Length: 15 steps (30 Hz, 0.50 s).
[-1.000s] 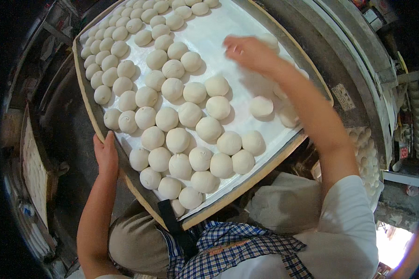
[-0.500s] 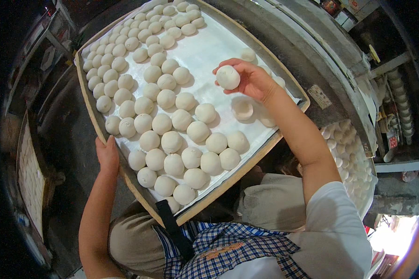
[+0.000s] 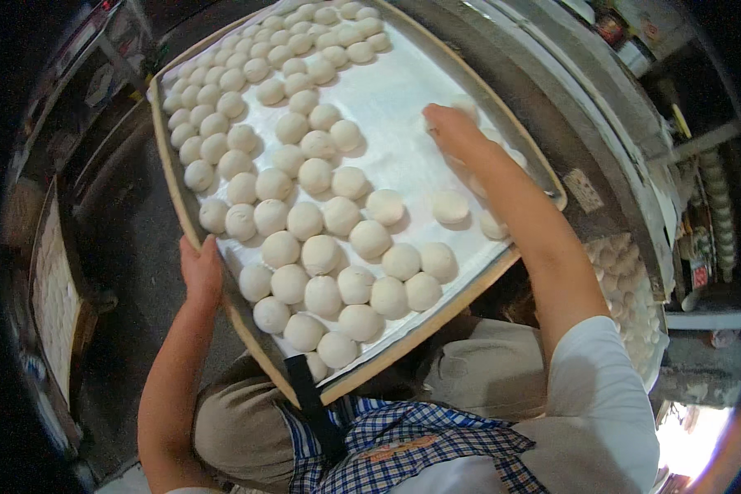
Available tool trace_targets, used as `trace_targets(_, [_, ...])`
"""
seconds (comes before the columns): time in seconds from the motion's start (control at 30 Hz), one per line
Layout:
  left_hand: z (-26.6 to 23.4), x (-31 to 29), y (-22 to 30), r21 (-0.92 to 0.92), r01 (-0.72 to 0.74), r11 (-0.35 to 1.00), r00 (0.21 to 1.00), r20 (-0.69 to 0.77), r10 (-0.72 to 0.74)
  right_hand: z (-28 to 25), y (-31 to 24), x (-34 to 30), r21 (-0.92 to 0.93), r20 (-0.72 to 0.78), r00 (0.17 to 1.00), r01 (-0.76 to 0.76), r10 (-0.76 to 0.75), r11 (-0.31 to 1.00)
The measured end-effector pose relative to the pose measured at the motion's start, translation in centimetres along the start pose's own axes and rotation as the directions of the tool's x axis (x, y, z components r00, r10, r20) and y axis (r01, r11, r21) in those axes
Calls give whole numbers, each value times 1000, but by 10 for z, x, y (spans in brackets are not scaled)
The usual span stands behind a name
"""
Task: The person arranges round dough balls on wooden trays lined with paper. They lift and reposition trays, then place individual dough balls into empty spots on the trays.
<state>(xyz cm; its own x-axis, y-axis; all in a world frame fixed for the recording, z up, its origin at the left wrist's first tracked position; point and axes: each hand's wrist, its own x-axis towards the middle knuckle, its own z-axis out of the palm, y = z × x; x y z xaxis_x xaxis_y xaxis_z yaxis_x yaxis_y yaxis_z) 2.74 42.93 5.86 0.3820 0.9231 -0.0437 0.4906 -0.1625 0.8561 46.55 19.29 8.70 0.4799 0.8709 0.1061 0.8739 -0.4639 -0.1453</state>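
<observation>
A wooden-rimmed tray (image 3: 403, 342), lined with a white sheet (image 3: 399, 90), tilts across my lap. Rows of smooth, pale dough balls (image 3: 321, 255) cover its left side and near corner. My left hand (image 3: 201, 267) grips the tray's left rim. Over the right part of the tray, my right hand (image 3: 454, 130) has its back turned up and fingers curled round a dough ball, of which only a pale sliver shows. A single dough ball (image 3: 450, 207) lies nearer me, apart from the rows. Several others along the right rim are partly hidden by my right hand and forearm.
At the far left stands another board (image 3: 53, 288) of pale pieces. Many pale rounded pieces (image 3: 626, 288) lie on a surface at the right, below a shelf unit (image 3: 704, 144). A black strap (image 3: 305, 391) crosses the tray's near corner above my checked apron (image 3: 395, 440).
My right hand has turned over, from showing the dough ball palm up to back up, low over the tray's right part. The whole view has shifted slightly; my left hand stays on the rim.
</observation>
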Motion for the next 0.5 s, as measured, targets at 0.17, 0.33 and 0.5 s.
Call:
trace_targets(0.17, [-12,2,-11,-11,-23,1000,1000,-13,22,-18,-47,28,-22,129,990,57,-54,998])
trace_targets(0.33, [-7,-4,0,-97,2,995,1000,-8,-3,14,-131,48,330,126,984,78,-126,941])
trace_targets(0.5, [-1,-1,-1,-12,9,1000,999,-49,-9,-3,-118,33,980,186,982,-186,-3,76])
